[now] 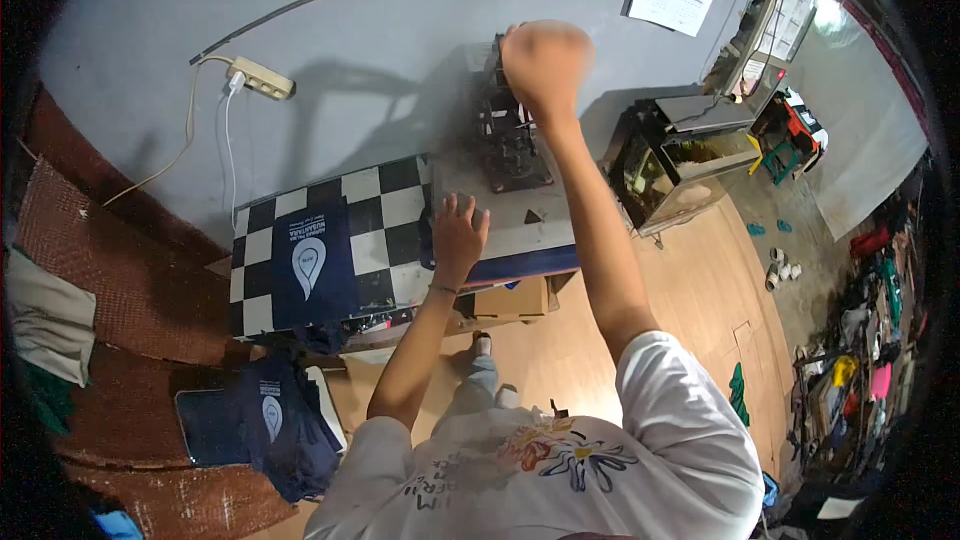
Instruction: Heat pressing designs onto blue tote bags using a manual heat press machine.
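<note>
A dark metal press-like machine (pixel 517 154) stands on a grey-topped table (pixel 480 236) against the wall. My right hand (pixel 549 64), partly blurred, is raised and closed at the top of this machine; the part inside the fist is hidden. Palm down at the table's left side, my left hand (pixel 459 236) has its fingers apart and holds nothing. A small dark triangular piece (pixel 532 217) lies between the machine and the table's front edge. Left of my left hand, a navy printed cloth item (pixel 311 262) lies flat on a black-and-white checkered surface (pixel 367 251).
A power strip (pixel 262 79) with a white cable hangs on the wall. To the right stands a glass aquarium (pixel 682 165). Beneath the table is a cardboard box (pixel 510 300). More navy printed cloth (pixel 281 427) drapes at lower left. Cluttered goods (pixel 847 375) line the right side.
</note>
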{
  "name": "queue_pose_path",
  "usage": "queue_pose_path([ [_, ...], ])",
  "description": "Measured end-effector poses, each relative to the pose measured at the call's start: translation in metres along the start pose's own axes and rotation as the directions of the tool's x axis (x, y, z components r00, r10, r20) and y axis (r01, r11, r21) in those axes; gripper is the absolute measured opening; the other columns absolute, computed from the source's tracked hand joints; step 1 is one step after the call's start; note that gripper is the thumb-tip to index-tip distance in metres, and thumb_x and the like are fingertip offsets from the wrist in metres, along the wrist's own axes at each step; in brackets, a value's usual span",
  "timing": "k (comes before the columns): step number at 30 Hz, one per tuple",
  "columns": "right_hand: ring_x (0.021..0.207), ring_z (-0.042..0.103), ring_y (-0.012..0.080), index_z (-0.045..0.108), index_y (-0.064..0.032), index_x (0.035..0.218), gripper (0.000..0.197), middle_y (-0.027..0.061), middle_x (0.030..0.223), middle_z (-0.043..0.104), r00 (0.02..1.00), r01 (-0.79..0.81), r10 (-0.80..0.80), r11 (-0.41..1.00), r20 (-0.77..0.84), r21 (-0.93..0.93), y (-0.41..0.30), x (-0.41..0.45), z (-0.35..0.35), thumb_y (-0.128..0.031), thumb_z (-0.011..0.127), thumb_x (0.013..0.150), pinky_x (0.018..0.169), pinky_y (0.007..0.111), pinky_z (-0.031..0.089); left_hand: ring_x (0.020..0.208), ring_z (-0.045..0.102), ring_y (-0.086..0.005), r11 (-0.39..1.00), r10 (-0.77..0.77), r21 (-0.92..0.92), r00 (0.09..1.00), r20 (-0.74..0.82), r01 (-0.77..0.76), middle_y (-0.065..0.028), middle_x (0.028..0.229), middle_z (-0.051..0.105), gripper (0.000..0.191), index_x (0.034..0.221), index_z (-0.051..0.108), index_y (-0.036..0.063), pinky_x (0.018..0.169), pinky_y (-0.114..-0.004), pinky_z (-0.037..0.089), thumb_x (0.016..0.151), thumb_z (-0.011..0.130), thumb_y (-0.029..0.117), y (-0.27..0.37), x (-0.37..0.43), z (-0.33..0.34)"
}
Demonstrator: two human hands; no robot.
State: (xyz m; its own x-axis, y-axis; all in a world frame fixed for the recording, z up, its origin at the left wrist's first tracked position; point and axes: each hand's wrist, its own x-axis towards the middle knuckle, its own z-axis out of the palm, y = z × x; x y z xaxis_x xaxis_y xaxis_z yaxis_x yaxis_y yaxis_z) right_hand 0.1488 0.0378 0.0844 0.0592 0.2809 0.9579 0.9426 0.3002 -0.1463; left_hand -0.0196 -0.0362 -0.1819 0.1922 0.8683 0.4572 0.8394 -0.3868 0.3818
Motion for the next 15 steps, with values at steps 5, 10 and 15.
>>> queue_pose_path([
  [5, 0.071, 0.061, 0.0325, 0.068, -0.0043, 0.065, 0.036, 0.0120, 0.067, 0.068, 0.987, 0.066, -0.064, 0.998, -0.150, 0.010, 0.018, 0.060, 0.047, -0.028, 0.058, 0.090, 0.089, 0.045, 0.042, 0.119, 0.060, -0.0458, 0.993, 0.085, 0.092, 0.989, -0.123, -0.074, -0.0288, 0.131, 0.061, 0.048, 0.124, 0.069, 0.0010, 0.101, -0.054, 0.051, 0.101, 0.055, 0.041, -0.009, 0.025, 0.005],
  [10, 0.079, 0.063, 0.0329, 0.071, -0.0053, 0.073, 0.038, 0.0105, 0.073, 0.070, 0.983, 0.074, -0.075, 0.997, -0.169, -0.013, 0.032, 0.106, 0.087, -0.031, 0.053, 0.095, 0.093, 0.046, 0.041, 0.110, 0.065, -0.0417, 0.998, 0.010, 0.060, 0.994, -0.108, -0.003, -0.0277, 0.120, 0.066, 0.039, 0.118, 0.071, 0.0030, 0.093, -0.051, 0.056, 0.101, 0.057, 0.035, 0.006, 0.051, -0.027],
  [15, 0.080, 0.065, 0.0339, 0.071, -0.0038, 0.071, 0.036, 0.0119, 0.072, 0.070, 0.972, 0.122, -0.119, 0.992, -0.201, 0.003, 0.039, 0.140, 0.125, -0.030, 0.058, 0.092, 0.090, 0.045, 0.045, 0.094, 0.069, -0.0381, 0.989, 0.097, 0.124, 0.991, -0.095, -0.085, -0.0241, 0.100, 0.071, 0.042, 0.103, 0.076, 0.0042, 0.083, -0.044, 0.057, 0.097, 0.058, 0.042, 0.003, 0.073, -0.048],
])
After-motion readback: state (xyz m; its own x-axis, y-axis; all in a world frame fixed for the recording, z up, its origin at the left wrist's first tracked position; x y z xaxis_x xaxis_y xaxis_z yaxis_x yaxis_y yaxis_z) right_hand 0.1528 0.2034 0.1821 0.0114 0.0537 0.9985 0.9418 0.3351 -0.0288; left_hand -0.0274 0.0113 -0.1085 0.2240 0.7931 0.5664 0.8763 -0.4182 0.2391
